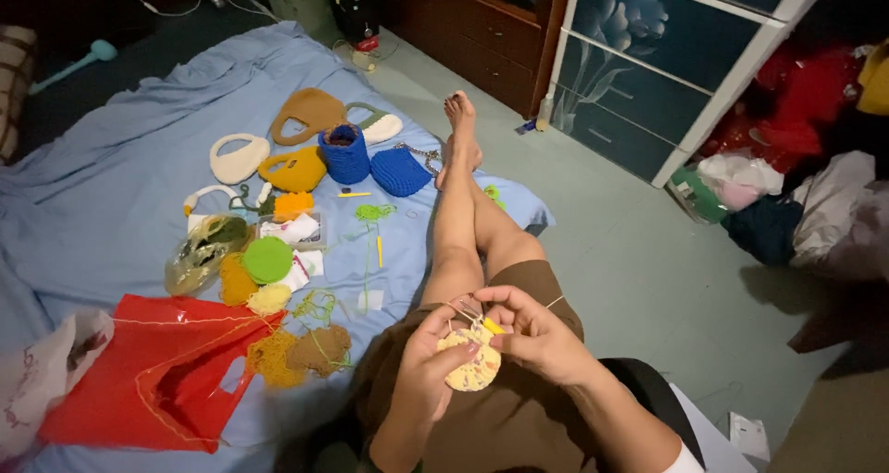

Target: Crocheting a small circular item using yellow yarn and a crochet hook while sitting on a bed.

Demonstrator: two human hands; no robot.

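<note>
Over your lap, seated on the floor with legs stretched out, you hold a small round crochet piece [470, 362], pale yellow with pinkish flecks. Your left hand [428, 367] cups it from below and behind, fingers curled narrow around its edge. Your right hand [534, 334] pinches in from above, fingertips closed on a yellow-handled crochet hook [492, 326] at the piece's top rim. A thin yarn strand [554, 302] leads off past your right hand toward your knee.

Beside your left leg, on the blue sheet [111, 186]: a red plastic bag [153, 367] with yarn trailing over it, loose mustard and brown yarn clumps [296, 353], a green round piece [268, 259], a clear bag of yarn [199, 251]. Farther out: a blue crochet basket [344, 154], a blue crochet pouch [400, 172], tan, mustard and cream crochet bags [310, 112].

Risks, as judged:
- Light is low; the stitch loops are hard to make out, so the hook could split the yarn or go into the wrong stitch.
- That strand runs slack across your thigh. A leg shift could snag it and pull a loop off the hook.
- Loose yarn tangled over the red bag could knot if drawn on.
- Grip on the disc is only at its edge; a twist may let it fold or drop.
</note>
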